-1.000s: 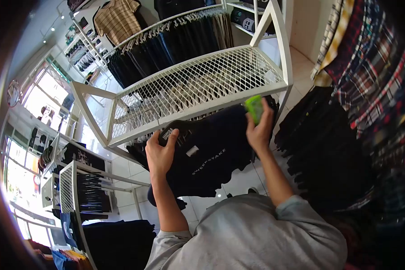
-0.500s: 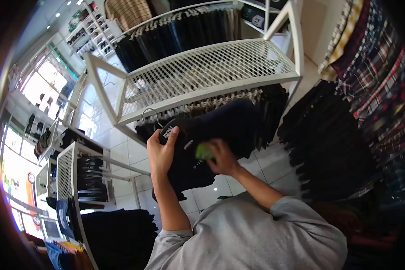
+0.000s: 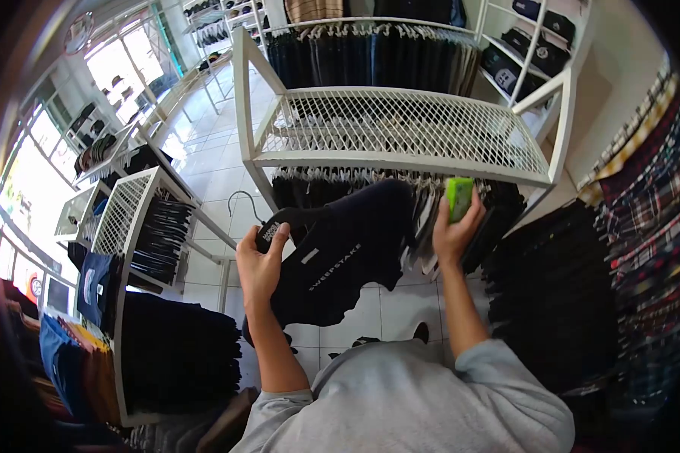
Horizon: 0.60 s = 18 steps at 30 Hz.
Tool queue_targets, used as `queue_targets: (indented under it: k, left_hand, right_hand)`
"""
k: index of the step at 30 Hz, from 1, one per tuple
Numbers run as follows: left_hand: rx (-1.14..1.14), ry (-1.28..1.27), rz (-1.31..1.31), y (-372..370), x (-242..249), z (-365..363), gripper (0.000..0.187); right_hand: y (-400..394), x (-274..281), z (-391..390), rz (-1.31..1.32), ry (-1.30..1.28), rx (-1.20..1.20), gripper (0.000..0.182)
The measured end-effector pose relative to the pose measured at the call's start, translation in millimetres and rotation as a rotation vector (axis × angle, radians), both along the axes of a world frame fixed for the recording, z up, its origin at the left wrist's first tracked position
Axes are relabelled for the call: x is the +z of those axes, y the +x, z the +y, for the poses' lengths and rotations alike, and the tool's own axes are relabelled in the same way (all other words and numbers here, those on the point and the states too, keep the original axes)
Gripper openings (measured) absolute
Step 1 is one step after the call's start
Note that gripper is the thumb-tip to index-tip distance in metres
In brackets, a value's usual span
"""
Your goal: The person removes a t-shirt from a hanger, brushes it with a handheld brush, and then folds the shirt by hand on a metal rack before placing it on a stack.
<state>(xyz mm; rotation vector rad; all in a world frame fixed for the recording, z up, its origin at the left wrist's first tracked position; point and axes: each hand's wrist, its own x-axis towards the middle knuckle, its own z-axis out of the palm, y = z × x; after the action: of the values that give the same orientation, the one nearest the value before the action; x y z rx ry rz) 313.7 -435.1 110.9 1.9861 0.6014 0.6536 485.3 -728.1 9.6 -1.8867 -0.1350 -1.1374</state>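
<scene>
A black T-shirt [image 3: 355,234] with white "SWEEPSTAKE" lettering hangs sideways from a black hanger [image 3: 267,235] in front of me. My left hand [image 3: 257,275] is closed round the middle of the hanger, thumb on top, with the metal hook pointing up and away. My right hand [image 3: 457,230] is raised to the right of the shirt, apart from it. In its fingers is a bright green block [image 3: 459,195], perhaps a brush or sponge; I cannot make out which.
A white rack with a mesh top [image 3: 408,128] stands ahead, dark clothes hanging beneath it. Plaid shirts [image 3: 650,249] hang at the right. To the left is another white rack [image 3: 136,204] with black garments. Caps [image 3: 536,49] sit on shelves at the back right.
My right hand has lifted the green block off the shirt, up and to the right. The shirt's lettering is now uncovered. My view has turned, and my left hand still grips the hanger.
</scene>
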Motion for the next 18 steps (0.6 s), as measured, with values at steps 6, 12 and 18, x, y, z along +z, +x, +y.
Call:
queue_targets:
  k: [6, 12, 18]
  left_hand:
    - [-0.138, -0.011, -0.039, 21, -8, -28, 0.044]
    - [-0.021, 0.059, -0.03, 13, 6, -27, 0.044]
    - [-0.086, 0.029, -0.008, 20, -7, -34, 0.047]
  right_hand:
    - [-60, 32, 66, -0.206, -0.263, 0.521, 0.064]
    - [13, -43, -1, 0.23, -0.086, -0.036, 0.065]
    - [-55, 26, 17, 0.008, -0.078, 0.24, 0.069]
